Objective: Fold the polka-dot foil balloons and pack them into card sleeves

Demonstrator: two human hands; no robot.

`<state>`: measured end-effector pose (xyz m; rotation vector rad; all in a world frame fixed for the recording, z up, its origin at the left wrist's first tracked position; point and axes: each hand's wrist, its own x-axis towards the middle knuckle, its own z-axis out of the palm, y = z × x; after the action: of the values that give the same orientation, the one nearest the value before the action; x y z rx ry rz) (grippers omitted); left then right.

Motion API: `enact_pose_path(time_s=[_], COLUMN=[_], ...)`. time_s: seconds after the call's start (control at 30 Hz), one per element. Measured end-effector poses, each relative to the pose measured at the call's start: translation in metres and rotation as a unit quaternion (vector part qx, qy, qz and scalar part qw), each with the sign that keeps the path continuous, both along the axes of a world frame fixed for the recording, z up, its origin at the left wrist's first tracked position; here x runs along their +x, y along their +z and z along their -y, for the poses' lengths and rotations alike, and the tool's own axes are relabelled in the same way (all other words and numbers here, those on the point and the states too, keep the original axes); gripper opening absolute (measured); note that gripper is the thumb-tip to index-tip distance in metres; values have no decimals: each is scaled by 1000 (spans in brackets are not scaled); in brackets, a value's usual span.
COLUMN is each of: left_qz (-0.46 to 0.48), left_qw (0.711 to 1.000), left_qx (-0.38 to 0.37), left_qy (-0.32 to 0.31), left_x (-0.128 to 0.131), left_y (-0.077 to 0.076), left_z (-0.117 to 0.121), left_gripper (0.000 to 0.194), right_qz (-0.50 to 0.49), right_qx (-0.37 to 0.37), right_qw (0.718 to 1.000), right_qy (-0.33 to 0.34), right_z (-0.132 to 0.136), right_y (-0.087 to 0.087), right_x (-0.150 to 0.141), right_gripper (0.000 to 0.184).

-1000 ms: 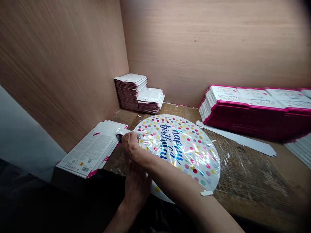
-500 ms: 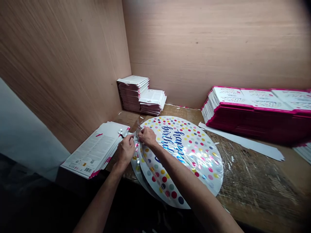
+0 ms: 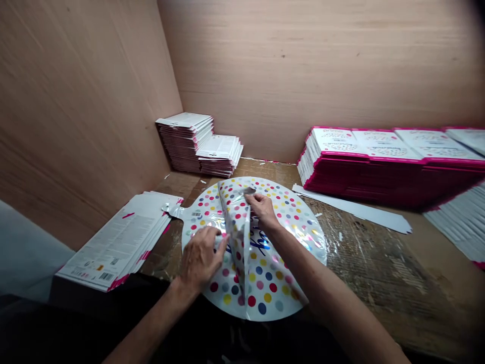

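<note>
Facing a corner of two plywood walls [image 3: 288, 65], both hands work over a scratched wooden tabletop [image 3: 379, 263]. Well to the right of the right hand lies a long block of pink-edged packets [image 3: 364, 172], laid in rows, with a loose white strip [image 3: 352, 210] between it and the hand. Far ahead of the hands, in the corner, sits a smaller stepped stack of packets [image 3: 189, 144]. Just left of the left hand lies a pile of white printed leaflets [image 3: 121, 242], with pink showing at its edges and a barcode near its lower corner. Under both hands lies a round foil balloon [image 3: 265, 298], white with coloured polka dots, flat on the tabletop, with one part folded up into a raised crease between the hands. The left hand [image 3: 200, 260] lies half open on the balloon, reaching to the fold; whether it grips, I cannot tell. The right hand [image 3: 263, 210] is closed in a pinch on the upper end of the fold. A small silver tab [image 3: 168, 207] sticks out from the balloon, left of the left hand.
</note>
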<state>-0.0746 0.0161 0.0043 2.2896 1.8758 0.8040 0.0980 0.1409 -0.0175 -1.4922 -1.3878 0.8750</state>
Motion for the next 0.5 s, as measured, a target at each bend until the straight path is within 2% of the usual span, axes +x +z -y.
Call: enact_pose_path(time_s=[0.1,0.2,0.27,0.33,0.37,0.43,0.47,0.5], left_qz=[15,26,48,73,82,80,66,29], left_qw=[997,979,946,919,922,956,985,996], left_qx=[-5,-66,-144,-211,-223,-194,-137,-85], left_qy=[-80,-193,-286,-326,-305,-206,-82,14], left_x=[41,69,72,63,55,38,29,21], left_y=[3,-1,-2,1,3,5,3,-2], left_z=[39,78,95,96,89,64,48,30], left_gripper=[28,20,20,23,25,37,44,50], right_qz=[32,95,142,182,204,280,332,389], right_qx=[2,-3,-5,5,18,68,97,119], right_qw=[998,993,986,977,972,951,935,913], right_qy=[-46,-74,-87,-108,-119,-110,-79,-27], right_z=[4,10,15,20,23,28,31,32], right_y=[-5,-7,-3,3,7,11,11,9], right_x=[49,86,104,117,122,130,133,135], right_gripper=[40,38,32,27,31,44,48,49])
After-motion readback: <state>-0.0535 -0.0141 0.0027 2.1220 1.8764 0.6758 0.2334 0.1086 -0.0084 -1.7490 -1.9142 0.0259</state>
